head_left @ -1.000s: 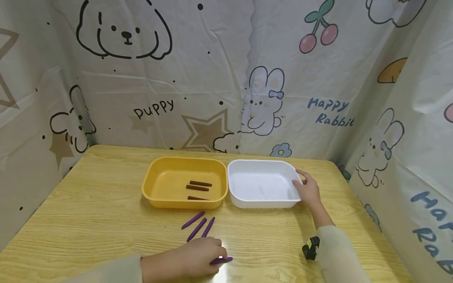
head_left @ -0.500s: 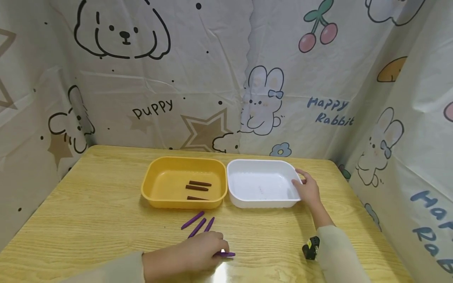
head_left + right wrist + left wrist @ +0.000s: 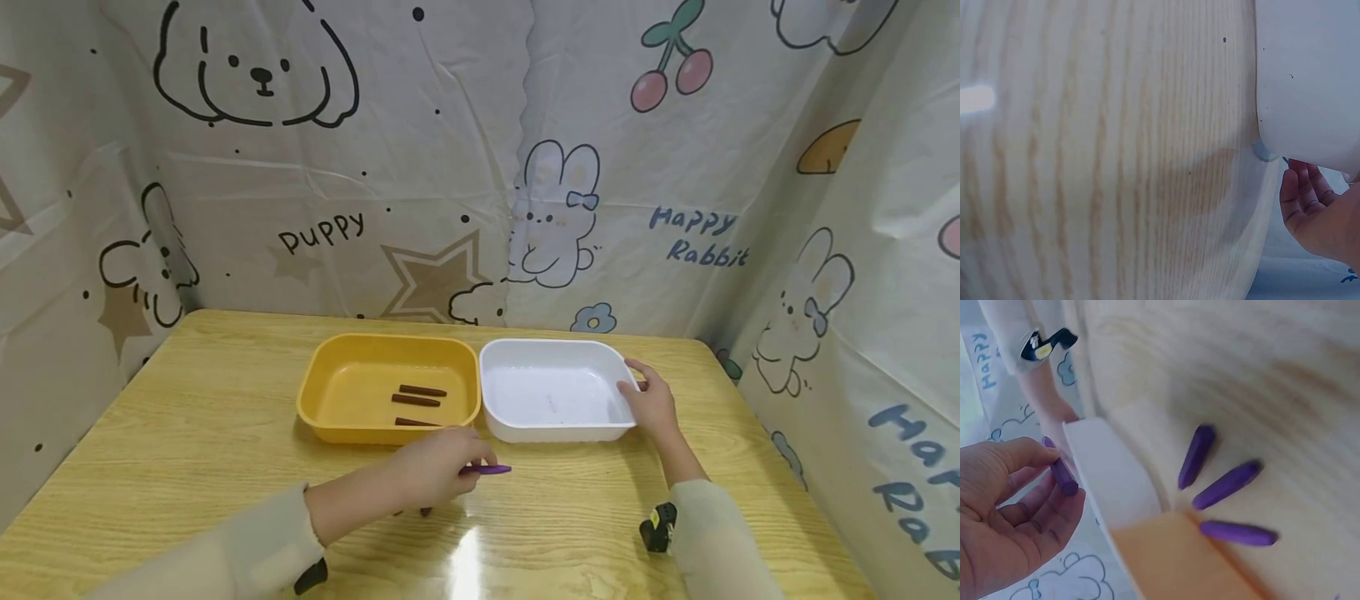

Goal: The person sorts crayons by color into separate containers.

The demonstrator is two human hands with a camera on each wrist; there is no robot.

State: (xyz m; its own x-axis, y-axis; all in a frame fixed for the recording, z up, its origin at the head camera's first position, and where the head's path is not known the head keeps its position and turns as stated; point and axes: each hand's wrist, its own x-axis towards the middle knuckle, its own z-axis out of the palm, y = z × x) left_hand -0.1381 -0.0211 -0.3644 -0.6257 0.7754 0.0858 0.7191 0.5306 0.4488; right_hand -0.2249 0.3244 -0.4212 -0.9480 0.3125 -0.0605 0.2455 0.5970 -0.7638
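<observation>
Fingers of the left hand (image 3: 431,468) pinch a slim purple crayon (image 3: 493,469), which I see near the front left corner of a rounded white plastic tray (image 3: 555,433). The right hand (image 3: 654,406) grips that tray's right edge.

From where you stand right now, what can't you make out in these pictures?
Head view: three loose crayons, almost wholly hidden by the left hand.
Head view: one end of the held crayon, covered by that hand.
Head view: part of the nearest brown stick, behind the yellow tray's front rim.
Right wrist view: the white tray, cut off by top and right edges; specks on it, too small to identify.
</observation>
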